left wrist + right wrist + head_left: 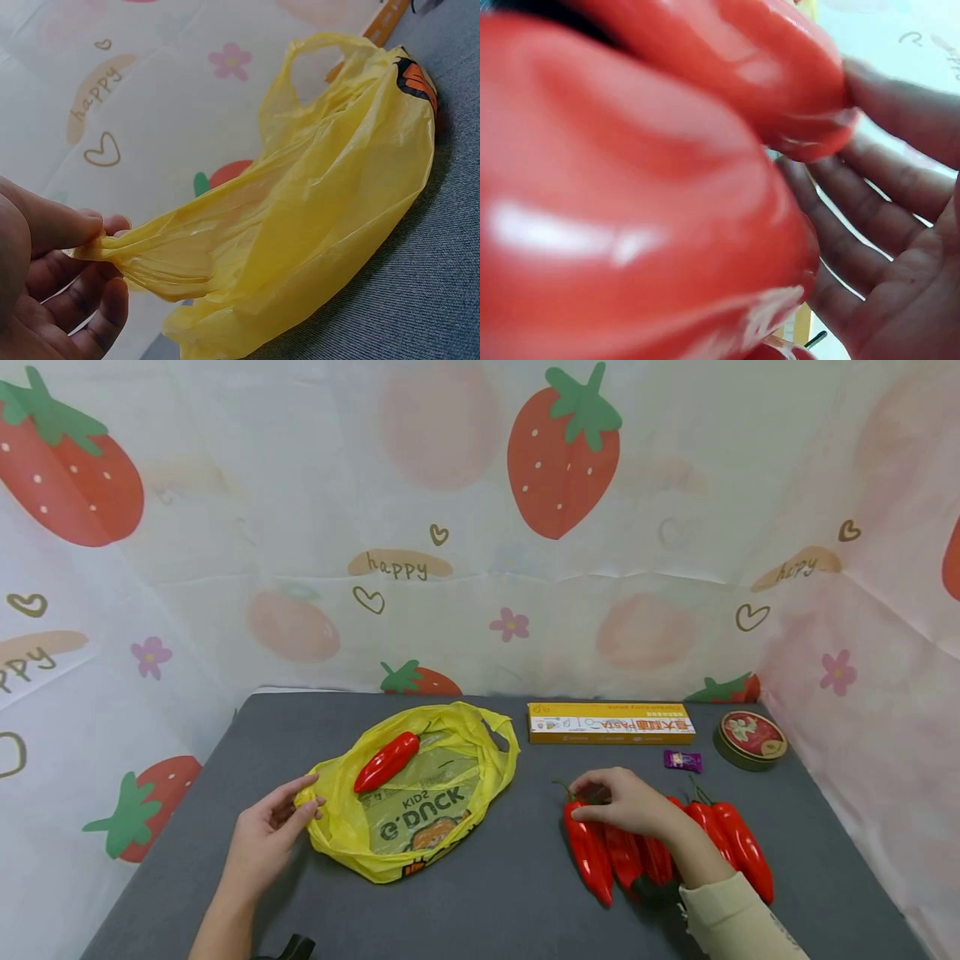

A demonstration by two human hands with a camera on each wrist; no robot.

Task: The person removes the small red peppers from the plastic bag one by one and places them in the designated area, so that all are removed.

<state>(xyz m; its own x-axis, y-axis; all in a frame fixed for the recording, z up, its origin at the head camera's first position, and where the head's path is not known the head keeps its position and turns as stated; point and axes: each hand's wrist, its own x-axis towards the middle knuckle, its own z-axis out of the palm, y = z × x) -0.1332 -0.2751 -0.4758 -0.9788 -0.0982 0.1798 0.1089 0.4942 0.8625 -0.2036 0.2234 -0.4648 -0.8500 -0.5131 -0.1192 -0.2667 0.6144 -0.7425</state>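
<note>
My left hand [266, 831] pinches the edge of a yellow plastic bag [337, 843]. The left wrist view shows the pinched film [187, 247] stretched between thumb and fingers. Inside the spread bag lies one red chili pepper [387, 762]. On the right, my right hand [618, 797] grips the stem end of the leftmost red pepper [588, 852] in a row of several. Up close in the right wrist view, the thumb and fingers [889, 180] are at the end of that glossy pepper [780, 67], with another pepper [630, 202] filling the foreground.
More red peppers [742, 847] lie under and beside the right forearm. Behind them are a yellow-and-white pasta box [611, 724], a small purple packet [682, 761] and a round tin [751, 740]. A black object [297, 947] shows at the near edge. A strawberry-print sheet [465, 610] hangs behind the grey table [517, 902].
</note>
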